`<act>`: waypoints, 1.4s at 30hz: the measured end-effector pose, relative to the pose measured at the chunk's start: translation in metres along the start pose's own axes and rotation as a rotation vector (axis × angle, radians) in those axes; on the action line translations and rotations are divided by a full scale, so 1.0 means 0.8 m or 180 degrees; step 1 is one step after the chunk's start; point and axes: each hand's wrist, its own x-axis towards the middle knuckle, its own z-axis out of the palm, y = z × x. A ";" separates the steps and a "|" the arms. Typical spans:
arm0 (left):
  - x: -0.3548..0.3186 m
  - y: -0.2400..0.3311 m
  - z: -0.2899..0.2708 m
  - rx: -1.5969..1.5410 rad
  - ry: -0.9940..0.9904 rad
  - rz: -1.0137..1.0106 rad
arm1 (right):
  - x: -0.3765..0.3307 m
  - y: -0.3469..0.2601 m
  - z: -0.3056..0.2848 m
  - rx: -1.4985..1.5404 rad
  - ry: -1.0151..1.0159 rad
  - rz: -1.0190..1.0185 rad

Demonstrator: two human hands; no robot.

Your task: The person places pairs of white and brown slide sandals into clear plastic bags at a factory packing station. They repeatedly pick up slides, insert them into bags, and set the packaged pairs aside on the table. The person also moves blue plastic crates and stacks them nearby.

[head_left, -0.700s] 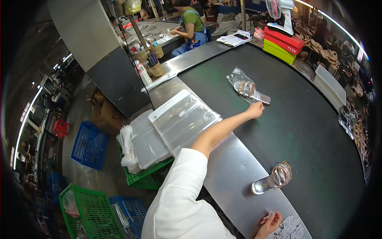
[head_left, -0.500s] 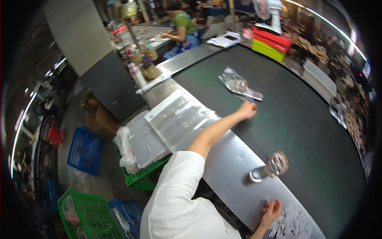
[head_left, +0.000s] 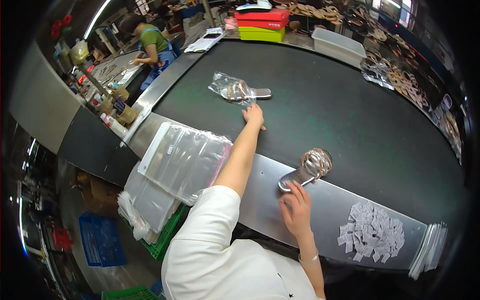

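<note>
A silver strappy sandal (head_left: 240, 92) lies partly inside a clear plastic bag (head_left: 220, 85) on the dark belt; its heel end sticks out to the right. My left hand (head_left: 254, 117) reaches to the near edge of that bag, fingertips at the plastic and thumb apart. Closer to me, a second sandal (head_left: 316, 165) rests across the metal edge, its straps toward the belt. My right hand (head_left: 297, 206) is at this sandal's near end with its fingers stretched and thumb apart. Contact there is hard to make out.
Stacked clear bags (head_left: 187, 157) lie at left over a green crate (head_left: 170, 232). A pile of small white labels (head_left: 372, 232) and a bundle of white strips (head_left: 429, 250) sit at right. Beyond the belt are shoe boxes (head_left: 261, 25) and a white bin (head_left: 339, 46). A co-worker (head_left: 156, 47) works far left.
The view has turned to the right. My right hand has moved from beside the label pile to the nearer sandal. My left hand stays by the bagged sandal, its fingers looser.
</note>
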 end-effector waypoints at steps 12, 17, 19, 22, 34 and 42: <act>-0.050 -0.056 0.021 -0.1951 0.1125 0.1108 | -0.043 0.029 0.031 0.0097 -0.0228 0.0364; -0.158 -0.066 -0.070 -0.4237 0.0408 0.1254 | -0.100 0.016 -0.004 -0.0070 0.0143 0.0424; -0.201 -0.079 -0.078 -0.4668 0.0242 0.1380 | -0.112 0.011 -0.009 -0.0129 0.0213 0.0525; -0.269 -0.093 -0.073 -0.5120 0.0033 0.1567 | -0.130 0.004 -0.017 -0.0232 0.0225 0.0651; -0.400 -0.124 -0.027 -0.3611 0.0764 0.1310 | -0.154 -0.005 -0.044 -0.0021 0.0409 0.2109; -0.332 -0.089 0.080 -0.3092 0.0449 0.1863 | -0.149 0.036 -0.039 -0.1498 0.0550 0.1576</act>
